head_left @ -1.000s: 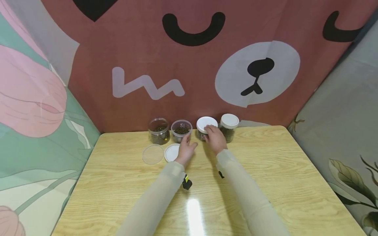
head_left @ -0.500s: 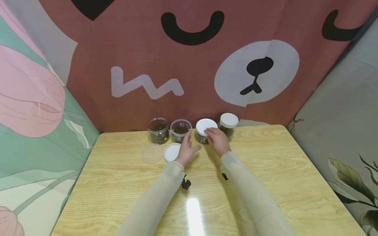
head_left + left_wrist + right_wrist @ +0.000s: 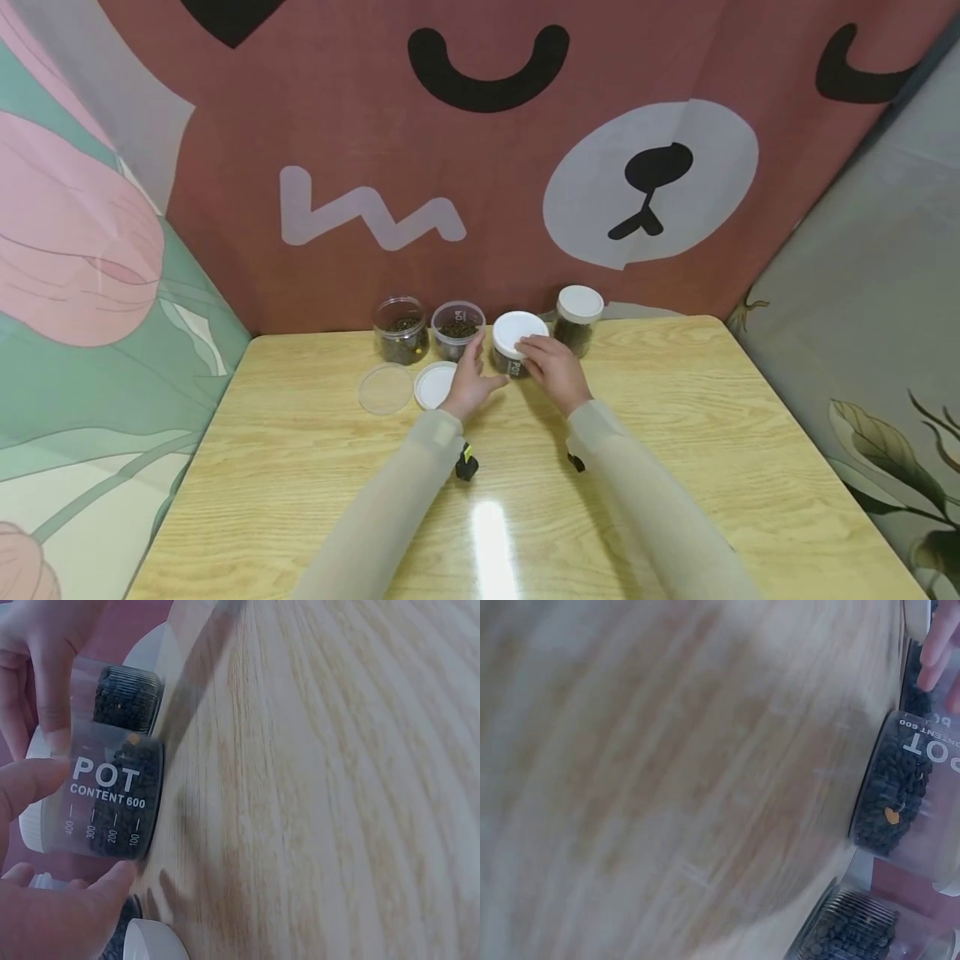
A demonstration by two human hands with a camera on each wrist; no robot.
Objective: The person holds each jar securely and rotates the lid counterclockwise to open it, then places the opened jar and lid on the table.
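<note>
A clear jar (image 3: 510, 367) printed "POT" has a white screw lid (image 3: 517, 325) on it and dark seed-like pieces inside. My right hand (image 3: 558, 373) grips the jar at the right side of its lid. To the left is my left hand (image 3: 468, 387), its fingers extended and its thumb pointing toward the jar. In the left wrist view, a fingertip of my left hand (image 3: 60, 915) is right at the jar wall (image 3: 112, 787). In the right wrist view, the same jar (image 3: 900, 787) stands upright with a small orange piece among the dark ones.
Left of my hands stand two lidless jars, a tub (image 3: 457, 332) and a wider jar (image 3: 402, 333), both part filled. A white lid (image 3: 435, 385) and a clear disc (image 3: 386, 389) lie in front. A taller lidded jar (image 3: 576, 325) stands behind right. A fabric backdrop (image 3: 337, 283) closes the table's back.
The lidded jar has slid toward me and slightly left, with my right hand on it. That hand has shifted slightly nearer and right. My left hand has barely moved.
</note>
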